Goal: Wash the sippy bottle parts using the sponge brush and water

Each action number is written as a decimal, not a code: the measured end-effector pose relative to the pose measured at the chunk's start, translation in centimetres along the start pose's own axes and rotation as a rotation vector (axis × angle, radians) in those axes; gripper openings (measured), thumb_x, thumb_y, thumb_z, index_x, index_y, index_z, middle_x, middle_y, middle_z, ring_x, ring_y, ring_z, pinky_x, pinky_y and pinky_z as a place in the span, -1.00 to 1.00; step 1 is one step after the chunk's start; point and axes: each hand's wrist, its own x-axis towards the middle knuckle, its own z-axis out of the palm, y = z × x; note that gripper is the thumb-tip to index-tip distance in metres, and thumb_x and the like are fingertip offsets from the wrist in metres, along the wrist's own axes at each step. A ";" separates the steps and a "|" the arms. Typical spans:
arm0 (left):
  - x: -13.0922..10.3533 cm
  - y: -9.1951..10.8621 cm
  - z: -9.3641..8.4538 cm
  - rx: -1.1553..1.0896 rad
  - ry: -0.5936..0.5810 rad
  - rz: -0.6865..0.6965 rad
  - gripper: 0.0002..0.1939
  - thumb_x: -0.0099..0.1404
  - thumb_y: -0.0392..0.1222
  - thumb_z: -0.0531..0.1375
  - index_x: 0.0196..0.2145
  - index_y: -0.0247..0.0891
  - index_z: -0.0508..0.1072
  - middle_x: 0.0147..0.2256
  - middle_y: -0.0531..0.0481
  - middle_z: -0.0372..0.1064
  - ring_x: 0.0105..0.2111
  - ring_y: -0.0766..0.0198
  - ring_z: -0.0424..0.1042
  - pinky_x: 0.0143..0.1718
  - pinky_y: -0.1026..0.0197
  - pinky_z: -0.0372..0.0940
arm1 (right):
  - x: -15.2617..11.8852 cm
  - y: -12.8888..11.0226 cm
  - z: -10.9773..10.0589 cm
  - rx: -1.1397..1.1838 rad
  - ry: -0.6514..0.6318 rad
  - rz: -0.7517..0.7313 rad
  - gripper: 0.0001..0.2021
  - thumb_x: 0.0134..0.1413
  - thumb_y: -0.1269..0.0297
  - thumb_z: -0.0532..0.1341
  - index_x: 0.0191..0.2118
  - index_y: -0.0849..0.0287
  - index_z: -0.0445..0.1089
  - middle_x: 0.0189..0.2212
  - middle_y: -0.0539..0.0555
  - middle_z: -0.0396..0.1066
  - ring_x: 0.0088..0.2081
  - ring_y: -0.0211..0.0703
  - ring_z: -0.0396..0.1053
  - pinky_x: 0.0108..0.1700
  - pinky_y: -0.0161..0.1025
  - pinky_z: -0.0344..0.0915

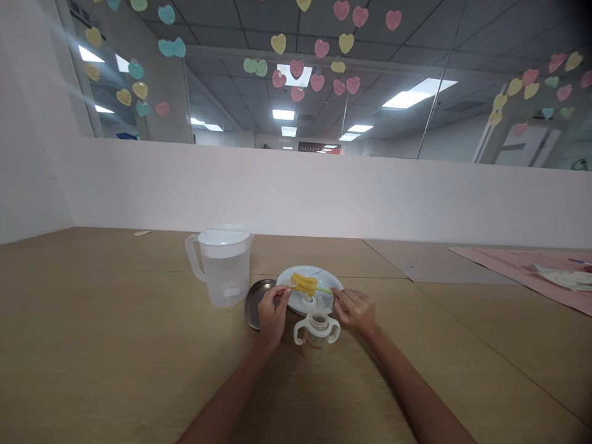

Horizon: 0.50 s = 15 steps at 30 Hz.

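My right hand (pixel 354 308) is closed on the thin green handle of a sponge brush (pixel 304 283), whose yellow sponge head points left over the white plate. With its fingertips, my left hand (pixel 274 311) pinches a small translucent piece (pixel 291 283), which meets the left end of the sponge; its exact kind is unclear. Below and between the hands, an uncapped baby bottle (pixel 316 336) with two white side handles stands upright on the table. On the white plate (pixel 300 271) lie a white ring-shaped part (pixel 308 301) and a clear part beside it.
Left of the plate is a round metal dish (pixel 252 306), partly behind my left hand. A lidded translucent pitcher (pixel 226 271) with liquid stands further left. A flat wooden piece (pixel 142 233) lies near the wall. At the far right, a pink mat (pixel 518 262) holds a white cloth-like item.
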 end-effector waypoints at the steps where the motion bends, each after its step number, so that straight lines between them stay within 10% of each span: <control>1: 0.0 0.0 0.0 -0.003 -0.005 -0.006 -0.74 0.14 -0.01 0.16 -0.35 -0.25 0.48 -0.34 -0.06 0.50 -0.31 0.18 0.45 -0.24 0.19 0.30 | 0.0 0.0 0.0 0.000 -0.002 0.003 -0.84 0.04 0.41 0.12 -0.28 0.24 0.44 -0.55 0.04 0.42 -0.52 -0.29 0.28 -0.43 -0.33 0.15; 15: -0.3 0.2 0.0 0.038 -0.208 0.117 -0.70 0.24 -0.03 0.06 -0.38 -0.26 0.50 -0.39 -0.02 0.47 -0.32 0.22 0.42 -0.23 0.23 0.26 | 0.1 -0.1 -0.1 0.033 0.011 0.022 -0.83 0.04 0.41 0.11 -0.28 0.24 0.45 -0.56 0.04 0.41 -0.52 -0.31 0.29 -0.43 -0.33 0.15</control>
